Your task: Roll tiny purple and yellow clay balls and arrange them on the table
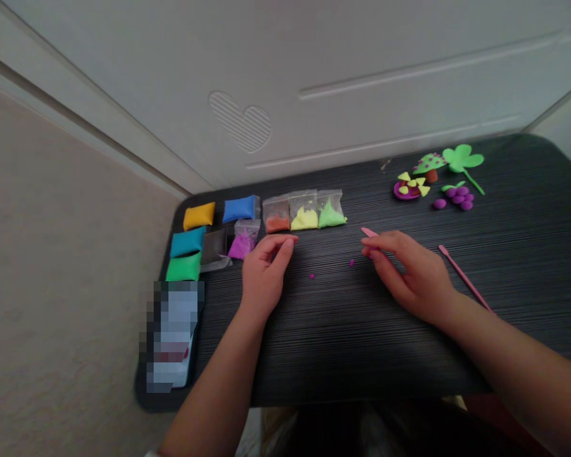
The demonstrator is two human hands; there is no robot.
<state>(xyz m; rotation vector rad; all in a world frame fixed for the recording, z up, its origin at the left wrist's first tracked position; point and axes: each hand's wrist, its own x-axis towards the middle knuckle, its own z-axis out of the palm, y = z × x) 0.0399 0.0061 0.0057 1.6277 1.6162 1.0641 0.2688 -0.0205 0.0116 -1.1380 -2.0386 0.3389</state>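
Observation:
My left hand (265, 273) is closed just in front of the clay bags, with thumb and forefinger brought together. Whatever may be in that pinch is too small to make out. Farther right, my right hand (412, 273) is closed too, a bit of purple clay (372, 255) showing at its fingertips. The flat tip of a pink modelling tool (369, 232) sticks out beyond those fingers; whether they grip it I cannot tell. Between the hands, two tiny purple clay crumbs (312, 276) lie on the dark table (323, 343).
Opened bags of brown, yellow (305, 217), green and purple clay (242, 244) stand behind my left hand. Several other clay packets (198, 216) and a blurred phone (174, 336) lie left. At back right are clay figures: a mushroom (431, 166), clover, bowl and grapes (458, 195). Another pink tool (465, 277) lies right.

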